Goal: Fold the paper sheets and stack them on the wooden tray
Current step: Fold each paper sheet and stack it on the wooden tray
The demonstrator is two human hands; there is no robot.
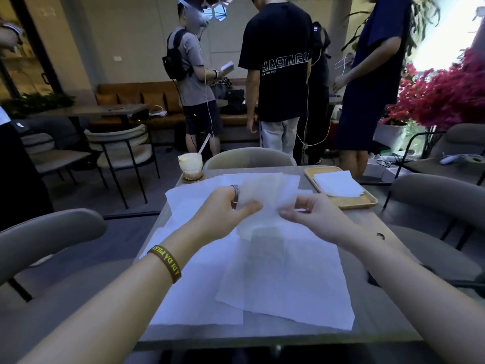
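Paper sheets [275, 279], thin, white and a bit see-through, lie spread in overlapping layers on the smooth grey table [372, 319]. One filmy sheet [267, 219] is held up just above them: left hand [231, 206] pinches its left edge with curled fingers, right hand [312, 214] pinches the right edge. Far right sits a flat wooden tray [351, 206] with a neat rectangular stack [337, 183] of folded ones.

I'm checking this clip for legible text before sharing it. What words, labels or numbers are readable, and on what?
"A DI DA PHA", end hidden: brown wristband on the left wrist.
"HASTAG", edges unclear: black T-shirt in the background.
Small line beneath it, perhaps "NEW YORK STATE": too blurred to be sure.
paper sheets: no print visible.
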